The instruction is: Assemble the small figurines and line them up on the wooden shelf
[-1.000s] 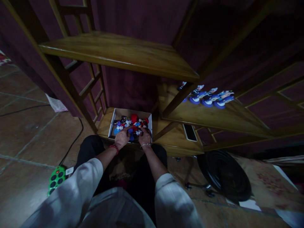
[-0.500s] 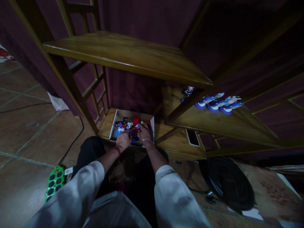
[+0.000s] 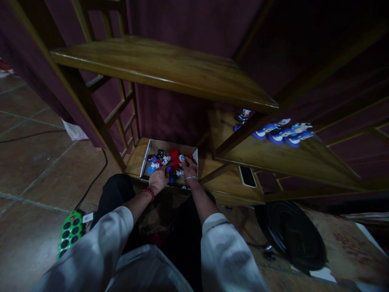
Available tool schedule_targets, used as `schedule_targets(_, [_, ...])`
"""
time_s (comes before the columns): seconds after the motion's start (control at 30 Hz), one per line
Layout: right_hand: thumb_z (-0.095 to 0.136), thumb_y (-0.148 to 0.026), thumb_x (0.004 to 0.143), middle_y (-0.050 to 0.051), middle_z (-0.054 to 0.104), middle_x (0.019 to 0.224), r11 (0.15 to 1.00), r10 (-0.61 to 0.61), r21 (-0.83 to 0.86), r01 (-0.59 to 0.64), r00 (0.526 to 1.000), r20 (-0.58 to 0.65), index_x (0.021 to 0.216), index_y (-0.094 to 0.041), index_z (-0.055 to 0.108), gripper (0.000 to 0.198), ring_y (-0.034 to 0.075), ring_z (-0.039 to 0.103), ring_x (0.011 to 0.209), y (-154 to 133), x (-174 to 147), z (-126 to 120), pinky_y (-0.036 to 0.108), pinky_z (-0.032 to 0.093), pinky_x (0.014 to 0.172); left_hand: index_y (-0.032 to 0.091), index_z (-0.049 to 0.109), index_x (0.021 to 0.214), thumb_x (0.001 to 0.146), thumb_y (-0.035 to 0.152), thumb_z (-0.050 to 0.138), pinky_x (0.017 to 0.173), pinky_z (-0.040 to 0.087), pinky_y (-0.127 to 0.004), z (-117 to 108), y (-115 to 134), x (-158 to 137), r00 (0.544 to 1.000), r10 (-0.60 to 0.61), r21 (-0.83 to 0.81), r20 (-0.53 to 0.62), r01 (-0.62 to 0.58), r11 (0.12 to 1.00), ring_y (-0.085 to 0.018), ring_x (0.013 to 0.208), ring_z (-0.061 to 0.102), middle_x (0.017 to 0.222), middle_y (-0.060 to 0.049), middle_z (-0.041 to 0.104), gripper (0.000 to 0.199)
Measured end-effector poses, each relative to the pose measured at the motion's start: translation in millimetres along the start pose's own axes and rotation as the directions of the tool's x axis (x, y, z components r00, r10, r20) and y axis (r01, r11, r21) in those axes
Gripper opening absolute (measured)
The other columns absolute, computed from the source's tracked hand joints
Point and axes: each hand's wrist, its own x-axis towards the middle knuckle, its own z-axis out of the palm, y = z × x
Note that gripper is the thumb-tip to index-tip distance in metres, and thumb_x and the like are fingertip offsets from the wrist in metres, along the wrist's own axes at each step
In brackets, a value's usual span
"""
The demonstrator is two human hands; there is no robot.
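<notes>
A shallow cardboard box (image 3: 146, 159) with white sides holds several small cartoon figurines. Blue and white figurines (image 3: 155, 165) lie on its left, and red pieces (image 3: 174, 154) are in the middle. My left hand (image 3: 158, 179), with a red bead bracelet, reaches over the near edge; its fingers are partly stretched, beside a dark blue piece (image 3: 170, 177). Over the right part of the box is my right hand (image 3: 190, 168), wearing a silver bangle. Its fingers are apart and touch or hover over the figurines. The fingertips are partly hidden and dark.
The box stands on a low wooden shelf (image 3: 219, 184), with a higher shelf (image 3: 158, 61) above it. Figurines with blue bases (image 3: 276, 137) stand on the right shelf. A phone (image 3: 247, 177) lies below them. A green power strip (image 3: 70, 232) and black round object (image 3: 291, 235) are on the floor.
My right hand has shifted right within the box, uncovering white and blue figurines near the middle. My left hand stays nearly in place.
</notes>
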Motion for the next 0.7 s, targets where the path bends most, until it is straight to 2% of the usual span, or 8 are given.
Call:
schedule_targets(0.07, [0.056,-0.027,0.074,0.000,0.069,0.075,0.962,0.170,0.211,-0.173,0.985,0.029,0.102,-0.017,0.062,0.030,0.015,0.065,0.073,3,0,3,0.027,0.052,0.072,0.023,0.049,0.121,0.086,0.026,0.040,0.078,0.046,-0.031,1,0,0,1.000,-0.015,0.007,0.007,0.015,1.000,-0.021,0.091,0.063,0.105,-0.008,0.065,0.037])
schedule_targets(0.13, [0.059,-0.027,0.072,-0.002,0.068,0.067,0.876,0.269,0.398,-0.273,0.961,0.067,0.100,-0.016,0.061,0.030,0.014,0.065,0.065,5,-2,5,0.024,0.052,0.064,0.023,0.050,0.120,0.086,0.026,0.040,0.076,0.046,-0.030,2,-1,0,1.000,-0.021,0.006,0.005,0.021,1.000,-0.021,0.090,0.063,0.103,-0.008,0.066,0.036])
schedule_targets(0.27, [0.066,-0.022,0.066,-0.003,0.068,0.063,0.718,0.293,0.615,-0.327,0.943,0.159,0.087,-0.017,0.061,0.023,0.012,0.066,0.061,6,-9,7,0.021,0.052,0.061,0.022,0.051,0.119,0.085,0.025,0.041,0.076,0.046,-0.030,3,-3,0,1.000,0.000,-0.003,-0.014,0.000,1.000,-0.021,0.090,0.063,0.102,-0.009,0.066,0.035])
schedule_targets(0.33, [0.068,-0.022,0.064,-0.003,0.067,0.060,0.684,0.311,0.645,-0.341,0.936,0.165,0.081,-0.017,0.061,0.020,0.013,0.066,0.060,7,-11,6,0.022,0.052,0.060,0.022,0.051,0.120,0.085,0.025,0.041,0.076,0.046,-0.030,3,-3,-1,1.000,0.001,-0.002,-0.013,-0.001,1.000,-0.022,0.089,0.063,0.101,-0.009,0.067,0.036])
schedule_targets(0.43, [0.071,-0.024,0.062,-0.002,0.066,0.056,0.689,0.332,0.643,-0.336,0.934,0.133,0.074,-0.017,0.060,0.017,0.013,0.066,0.060,7,-13,5,0.021,0.052,0.059,0.023,0.050,0.120,0.085,0.026,0.041,0.073,0.046,-0.031,2,-4,-1,1.000,0.000,-0.003,-0.002,0.000,1.000,-0.022,0.087,0.064,0.099,-0.009,0.067,0.036])
schedule_targets(0.7, [0.071,-0.022,0.060,-0.001,0.066,0.058,0.646,0.363,0.677,-0.354,0.922,0.137,0.070,-0.015,0.060,0.017,0.014,0.066,0.058,7,-16,2,0.022,0.054,0.058,0.023,0.051,0.122,0.085,0.025,0.041,0.076,0.045,-0.031,2,-6,-3,1.000,0.012,-0.027,0.002,-0.012,1.000,-0.023,0.089,0.063,0.101,-0.009,0.067,0.038])
